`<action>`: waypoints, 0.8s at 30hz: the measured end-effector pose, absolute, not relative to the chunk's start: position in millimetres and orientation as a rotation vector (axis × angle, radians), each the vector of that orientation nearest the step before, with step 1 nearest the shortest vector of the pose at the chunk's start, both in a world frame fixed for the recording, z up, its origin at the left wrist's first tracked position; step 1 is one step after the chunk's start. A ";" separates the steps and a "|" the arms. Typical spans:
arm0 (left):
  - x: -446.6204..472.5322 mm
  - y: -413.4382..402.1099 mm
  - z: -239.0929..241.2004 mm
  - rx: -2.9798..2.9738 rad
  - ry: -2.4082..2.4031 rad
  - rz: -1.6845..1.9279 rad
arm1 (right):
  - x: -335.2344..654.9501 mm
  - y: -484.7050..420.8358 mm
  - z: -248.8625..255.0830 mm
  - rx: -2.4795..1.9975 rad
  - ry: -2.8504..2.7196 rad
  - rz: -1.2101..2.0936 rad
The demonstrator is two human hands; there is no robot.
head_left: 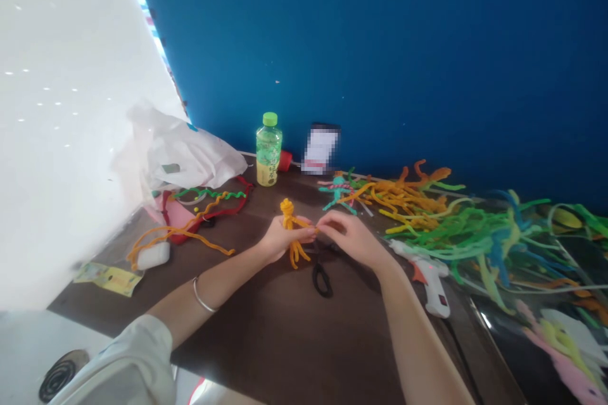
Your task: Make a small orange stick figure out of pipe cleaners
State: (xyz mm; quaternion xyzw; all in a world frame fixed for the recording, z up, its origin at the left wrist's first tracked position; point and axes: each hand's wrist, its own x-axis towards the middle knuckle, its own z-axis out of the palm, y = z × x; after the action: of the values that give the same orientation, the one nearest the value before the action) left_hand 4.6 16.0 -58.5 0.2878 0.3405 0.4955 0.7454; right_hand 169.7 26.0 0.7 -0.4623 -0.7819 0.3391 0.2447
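Note:
An orange pipe-cleaner figure (pixel 287 218), with a knotted round head and several dangling strands, stands upright in my left hand (pixel 277 240), whose fingers are closed around its middle. My right hand (pixel 349 234) pinches the end of one strand that sticks out to the right, close to the left fingertips. Beneath the hands lie scissors (pixel 322 281) with black handles; their blades are mostly hidden. A teal and pink pipe-cleaner figure (pixel 338 191) lies just beyond my right hand.
A white glue gun (pixel 433 281) lies right of my right forearm, before a heap of green pipe cleaners (pixel 456 237) and orange ones. At the back stand a green-capped bottle (pixel 269 152) and a phone (pixel 321 149). A white plastic bag (pixel 199 152) and a white case (pixel 153 255) are left.

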 end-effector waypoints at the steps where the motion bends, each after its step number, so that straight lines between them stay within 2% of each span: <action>1: 4.4 16.2 -58.9 0.642 0.752 1.084 | 169.1 25.6 0.6 -1.263 -2.134 0.924; 13: -2.4 19.3 -56.5 0.622 0.674 0.965 | 168.6 30.0 -11.8 -1.172 -2.027 1.090; 24: -1.7 21.7 -59.2 0.532 0.630 1.054 | 156.9 31.2 -24.3 -1.248 -1.796 0.936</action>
State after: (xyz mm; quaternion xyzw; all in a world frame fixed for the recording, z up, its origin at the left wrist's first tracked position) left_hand -1.7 21.7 -59.2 0.2465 0.2922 0.4884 0.7844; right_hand 156.9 31.2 -24.3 -0.4868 -0.7008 0.3654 0.3721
